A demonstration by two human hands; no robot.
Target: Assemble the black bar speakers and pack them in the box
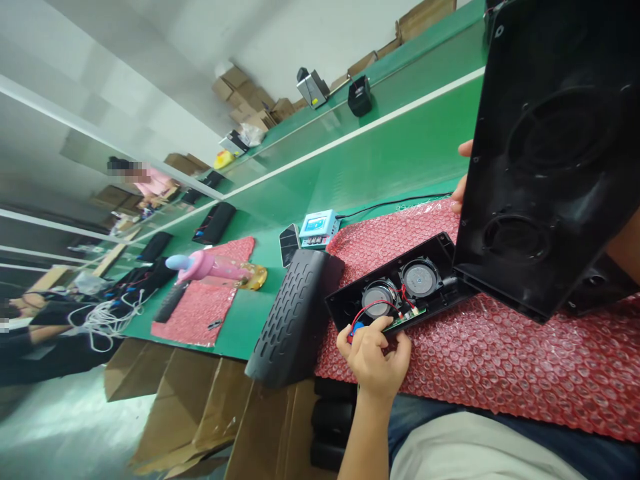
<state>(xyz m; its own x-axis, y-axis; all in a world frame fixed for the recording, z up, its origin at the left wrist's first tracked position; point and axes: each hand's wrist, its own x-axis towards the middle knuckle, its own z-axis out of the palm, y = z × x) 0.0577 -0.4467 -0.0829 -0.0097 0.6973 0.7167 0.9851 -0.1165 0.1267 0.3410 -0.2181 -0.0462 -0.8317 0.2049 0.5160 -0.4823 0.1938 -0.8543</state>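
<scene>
My left hand (377,357) grips the near edge of an open black speaker housing (445,250), its fingers by a green circuit board (406,319) and a blue part (356,329). Two round speaker drivers (421,277) sit inside, with red wires running to the board. On the right, my right hand (463,177) holds up a large black plastic shell (545,167) with two round recesses. Only its fingertips show past the shell's edge. The shell hides the right end of the housing. Another black part (600,283) is partly visible behind it.
Red bubble wrap (500,360) covers the green table. Left of the housing stand a black perforated speaker case (295,320), a phone (289,245), a light-blue device (320,228) and a pink bottle (215,267). Cardboard boxes (185,400) stand below. Co-workers sit farther left.
</scene>
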